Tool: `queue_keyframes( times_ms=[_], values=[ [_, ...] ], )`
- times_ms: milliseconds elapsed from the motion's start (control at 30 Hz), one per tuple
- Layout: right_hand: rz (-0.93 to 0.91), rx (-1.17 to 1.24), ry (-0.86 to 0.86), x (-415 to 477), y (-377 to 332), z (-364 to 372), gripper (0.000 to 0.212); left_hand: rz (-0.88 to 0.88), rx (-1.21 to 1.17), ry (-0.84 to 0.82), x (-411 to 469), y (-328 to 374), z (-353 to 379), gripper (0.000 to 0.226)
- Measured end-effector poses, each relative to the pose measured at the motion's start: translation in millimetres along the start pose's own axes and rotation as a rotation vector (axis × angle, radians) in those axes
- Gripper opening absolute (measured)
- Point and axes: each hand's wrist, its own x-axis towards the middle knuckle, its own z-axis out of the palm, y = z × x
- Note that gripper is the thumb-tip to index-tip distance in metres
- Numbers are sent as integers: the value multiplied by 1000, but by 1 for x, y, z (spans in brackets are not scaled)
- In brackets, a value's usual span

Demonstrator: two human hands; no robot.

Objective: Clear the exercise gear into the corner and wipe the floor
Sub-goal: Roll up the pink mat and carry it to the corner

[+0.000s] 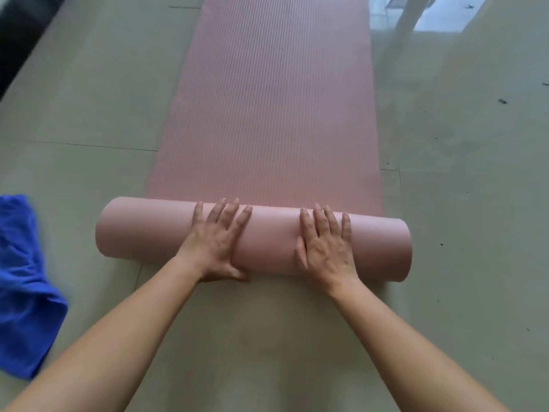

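Note:
A pink exercise mat [267, 99] lies flat on the grey floor and stretches away from me. Its near end is rolled into a thick tube [142, 230] lying across my view. My left hand [215, 242] presses on top of the roll left of centre, fingers straight and spread, thumb down at the roll's near side. My right hand [325, 245] presses on the roll right of centre in the same flat way. A blue cloth [23, 281] lies crumpled on the floor at the far left, apart from the mat.
Grey tiled floor [89, 114] surrounds the mat on both sides. A dark object [17, 34] edges the upper left corner. A pale furniture leg [413, 13] and bright reflections sit at the upper right. Small dark specks [502, 101] dot the floor at right.

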Motion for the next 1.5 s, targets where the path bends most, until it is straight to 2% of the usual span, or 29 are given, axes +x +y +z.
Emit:
queue_keyframes(
  times_ms=[67,133,200,267,367,433,500,533,600,667,700,800,867,933,1067,1100,1167,1233,1300,1400,1500],
  values=[
    [-22,-25,-86,-6,2,-4,85,-20,-19,-40,0,5,-1,124],
    [-71,-93,-183,-16,3,-11,115,-41,-72,-18,-4,9,-6,104],
    [-116,-119,-230,-29,3,-16,133,-39,-83,-8,-13,10,-12,88],
    [-130,-113,-195,-39,3,-18,137,-15,-71,15,-21,8,-20,73],
    [-153,-80,-152,-45,-3,-22,117,20,-150,-88,-25,1,-38,59],
    [-135,-2,-298,-31,-5,-35,104,47,-195,-234,-17,-7,-49,62],
    [-137,113,-483,-17,-6,-49,96,49,-263,-347,-17,-15,-55,74],
    [-127,169,-563,-10,-4,-55,91,59,-300,-349,-21,-18,-54,83],
    [-94,212,-650,-2,1,-63,86,90,-319,-222,-37,-15,-45,93],
    [-44,122,-574,1,6,-61,89,91,-244,-33,-55,-9,-30,97],
    [-11,69,-486,0,6,-58,90,95,-170,-2,-62,-6,-23,106],
    [72,72,-139,-15,-9,-42,75,46,63,-103,-68,0,1,136],
    [27,84,-19,-27,-21,-33,69,-16,68,-103,-60,5,7,129],
    [-25,45,-86,-38,-28,-28,75,-59,-7,-56,-52,11,3,105],
    [-123,-117,-170,-57,-28,-22,126,-92,-116,22,-43,7,-14,73],
    [-133,-126,-150,-59,-28,-23,131,-79,-139,9,-42,2,-21,67],
    [-128,-107,-128,-57,-29,-26,124,-34,-205,-88,-41,-9,-37,60],
    [-126,-62,-238,-46,-32,-35,113,5,-230,-231,-41,-19,-47,69],
    [-129,-3,-400,-29,-34,-47,105,18,-220,-301,-43,-23,-45,89],
    [-117,57,-574,4,-28,-68,93,12,-247,-219,-56,-22,-32,107],
    [-37,167,-684,25,-14,-75,98,75,-205,-99,-69,-13,-19,126]
  ],
)
